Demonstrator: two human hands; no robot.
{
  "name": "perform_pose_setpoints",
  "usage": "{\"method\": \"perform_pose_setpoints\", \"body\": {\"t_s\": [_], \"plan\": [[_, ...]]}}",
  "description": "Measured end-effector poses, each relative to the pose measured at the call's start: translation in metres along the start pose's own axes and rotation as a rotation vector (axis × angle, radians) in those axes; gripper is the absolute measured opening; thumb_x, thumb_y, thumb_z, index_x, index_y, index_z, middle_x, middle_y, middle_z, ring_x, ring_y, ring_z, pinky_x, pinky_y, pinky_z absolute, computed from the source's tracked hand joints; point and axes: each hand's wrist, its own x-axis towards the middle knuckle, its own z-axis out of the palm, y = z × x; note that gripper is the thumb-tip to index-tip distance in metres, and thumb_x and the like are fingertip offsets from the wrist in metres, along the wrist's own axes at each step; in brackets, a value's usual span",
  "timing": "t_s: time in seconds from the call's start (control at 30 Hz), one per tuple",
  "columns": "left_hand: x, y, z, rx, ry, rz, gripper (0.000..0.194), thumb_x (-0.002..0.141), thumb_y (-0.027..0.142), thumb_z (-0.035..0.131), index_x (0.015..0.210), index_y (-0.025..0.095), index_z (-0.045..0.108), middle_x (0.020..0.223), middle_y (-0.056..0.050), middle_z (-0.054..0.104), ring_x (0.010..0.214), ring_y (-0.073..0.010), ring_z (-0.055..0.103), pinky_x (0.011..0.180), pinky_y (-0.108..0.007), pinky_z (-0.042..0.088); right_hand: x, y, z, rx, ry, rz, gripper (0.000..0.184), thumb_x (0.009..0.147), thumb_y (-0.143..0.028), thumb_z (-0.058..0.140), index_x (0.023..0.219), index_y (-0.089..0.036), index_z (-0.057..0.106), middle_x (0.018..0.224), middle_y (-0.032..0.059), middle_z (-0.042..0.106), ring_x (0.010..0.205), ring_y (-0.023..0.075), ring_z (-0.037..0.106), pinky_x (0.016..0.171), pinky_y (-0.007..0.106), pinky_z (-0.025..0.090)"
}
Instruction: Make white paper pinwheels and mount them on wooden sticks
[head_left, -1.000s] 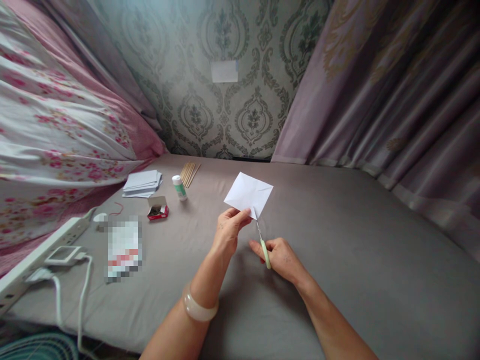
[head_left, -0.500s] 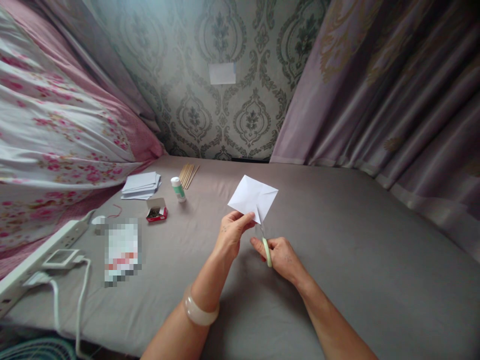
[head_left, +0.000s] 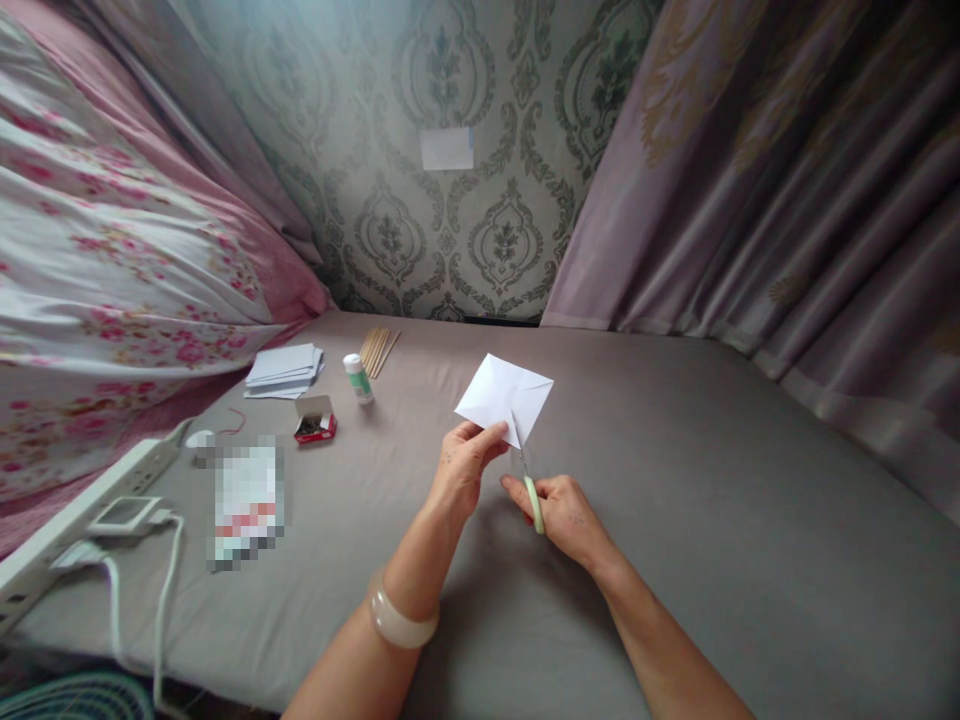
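Note:
A white square of paper (head_left: 499, 388) is tilted up above the grey cloth, pinched at its near corner by my left hand (head_left: 466, 458). Slits run inward from its right and near corners. Scissors (head_left: 535, 505) with pale green handles are in my right hand (head_left: 564, 512), fingers closed around the loops. Their blades point away from me and lie at the near corner of the paper, along a cut. How far apart the blades stand is too small to tell. A pale bangle circles my left wrist.
Left on the cloth (head_left: 675, 560) lie stacked paper pieces (head_left: 281, 368), a green-and-white glue stick (head_left: 358, 380), wooden sticks (head_left: 379, 350), a red box (head_left: 315, 425) of small dark items and a blurred packet (head_left: 249, 490). A power strip (head_left: 90, 530) with cables runs along the left edge.
The paper has shifted very slightly in my left hand. Both hands stay nearly in place, the scissors still at the near corner. The view has moved a little.

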Motion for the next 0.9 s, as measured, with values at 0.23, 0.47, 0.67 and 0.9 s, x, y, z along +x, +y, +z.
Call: {"method": "perform_pose_setpoints", "body": {"t_s": [0.23, 0.47, 0.67, 0.9], "plan": [[0.006, 0.002, -0.002, -0.099, 0.09, -0.021, 0.041, 0.042, 0.028, 0.089, 0.071, 0.013, 0.064, 0.067, -0.001, 0.067, 0.058, -0.0102, 0.058, 0.062, -0.025, 0.049, -0.002, 0.004, -0.001, -0.021, -0.18, 0.003, 0.056, 0.076, -0.064, 0.054, 0.049, -0.016, 0.052, 0.046, -0.0027, 0.041, 0.048, 0.0094, 0.037, 0.047, 0.024, 0.027], [0.017, 0.007, -0.011, -0.158, 0.15, 0.022, 0.039, 0.043, 0.024, 0.087, 0.074, 0.014, 0.065, 0.072, -0.002, 0.07, 0.061, -0.0111, 0.06, 0.065, -0.026, 0.048, -0.001, 0.015, -0.036, -0.136, -0.373, 0.044, 0.051, 0.069, -0.065, 0.06, 0.054, -0.017, 0.054, 0.047, -0.0033, 0.043, 0.046, 0.0086, 0.032, 0.044, 0.024, 0.022], [0.025, 0.001, -0.019, -0.119, 0.18, 0.021, 0.04, 0.041, 0.025, 0.085, 0.072, 0.015, 0.062, 0.071, -0.001, 0.068, 0.06, -0.0095, 0.058, 0.061, -0.022, 0.043, 0.012, 0.046, -0.082, -0.59, 0.178, 0.371, 0.064, 0.07, -0.077, 0.047, 0.055, -0.017, 0.065, 0.057, 0.0114, 0.06, 0.061, 0.0238, 0.06, 0.054, 0.031, 0.036], [0.03, -0.002, -0.022, -0.154, 0.187, 0.009, 0.043, 0.039, 0.027, 0.085, 0.071, 0.017, 0.059, 0.07, 0.001, 0.067, 0.059, -0.0093, 0.058, 0.061, -0.022, 0.041, 0.001, 0.084, -0.119, -0.764, 0.266, 0.577, 0.063, 0.064, -0.074, 0.056, 0.076, -0.016, 0.076, 0.086, 0.024, 0.071, 0.085, 0.0364, 0.068, 0.069, 0.042, 0.048]]}}
